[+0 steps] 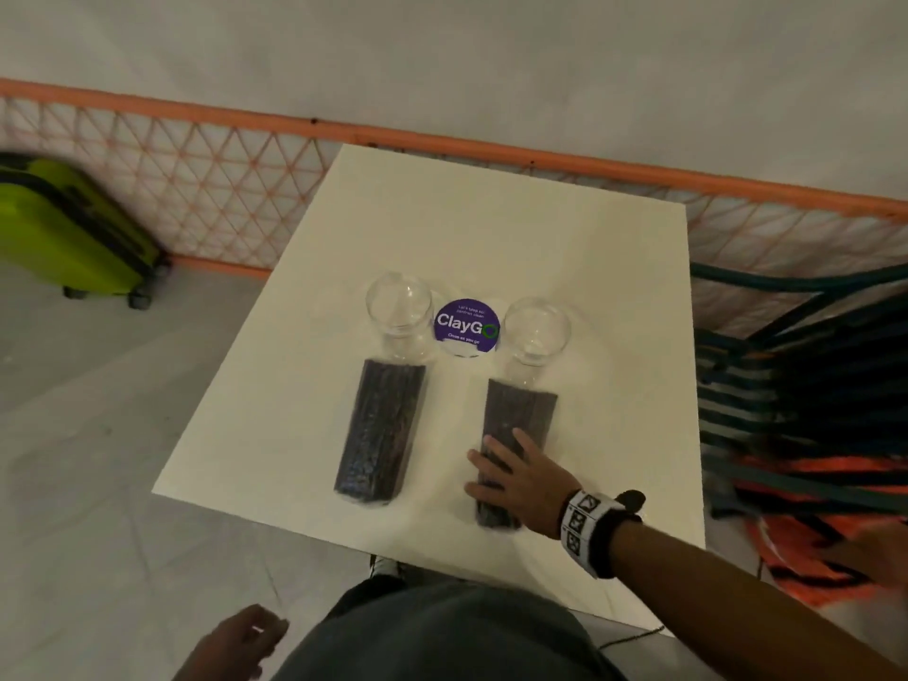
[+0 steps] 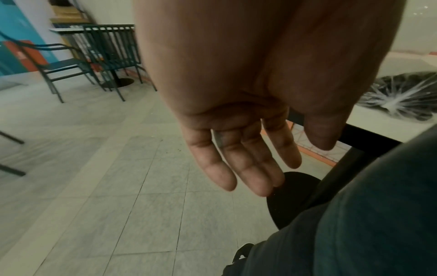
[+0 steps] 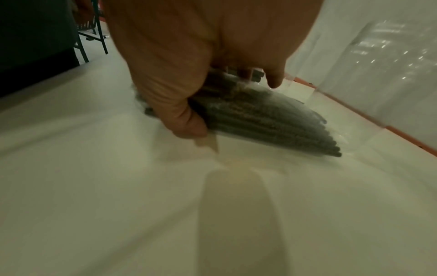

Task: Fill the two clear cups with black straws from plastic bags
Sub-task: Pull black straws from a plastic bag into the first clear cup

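Observation:
Two clear cups, the left cup point(image 1: 399, 311) and the right cup point(image 1: 537, 331), stand empty on the white table point(image 1: 491, 228). In front of each lies a plastic bag of black straws: the left bag point(image 1: 378, 430) and the right bag point(image 1: 521, 410). My right hand point(image 1: 491, 469) lies over the right bag's near half. In the right wrist view that hand point(image 3: 231, 106) grips the bag point(image 3: 272, 115), thumb along one side and fingers over the other. My left hand point(image 1: 241, 641) hangs below the table's near edge, fingers point(image 2: 250, 177) straight and relaxed, holding nothing.
A purple round ClayGo sticker point(image 1: 467, 326) lies between the cups. An orange lattice fence point(image 1: 221, 189) runs behind the table, with a lime-green suitcase point(image 1: 64, 228) at the left. Stacked dark chairs point(image 1: 796, 385) stand close on the right. The table's black base point(image 2: 290, 199) is by my leg.

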